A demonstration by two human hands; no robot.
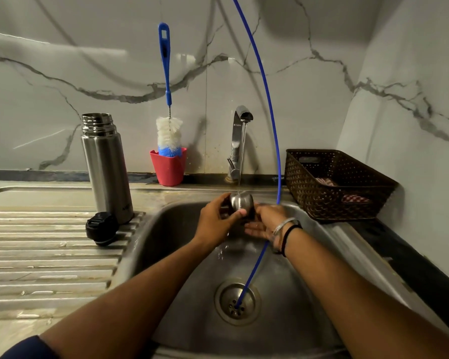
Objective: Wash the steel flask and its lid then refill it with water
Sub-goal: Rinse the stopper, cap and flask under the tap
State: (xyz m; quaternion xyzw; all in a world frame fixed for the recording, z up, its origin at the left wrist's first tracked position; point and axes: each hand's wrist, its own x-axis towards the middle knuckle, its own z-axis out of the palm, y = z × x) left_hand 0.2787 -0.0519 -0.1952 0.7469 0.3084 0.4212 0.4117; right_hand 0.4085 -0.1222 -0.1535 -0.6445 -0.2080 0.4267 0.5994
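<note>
Seemingly steel lid (pixel 241 204) above sink (pixel 322 244)

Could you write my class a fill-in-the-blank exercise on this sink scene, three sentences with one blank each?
1. The left hand holds the steel cap under the running ____.
2. The open steel flask stands upright on the ____ of the sink.
3. The bottle brush stands in a ____ cup.

Missing words: tap; drainboard; red
</note>
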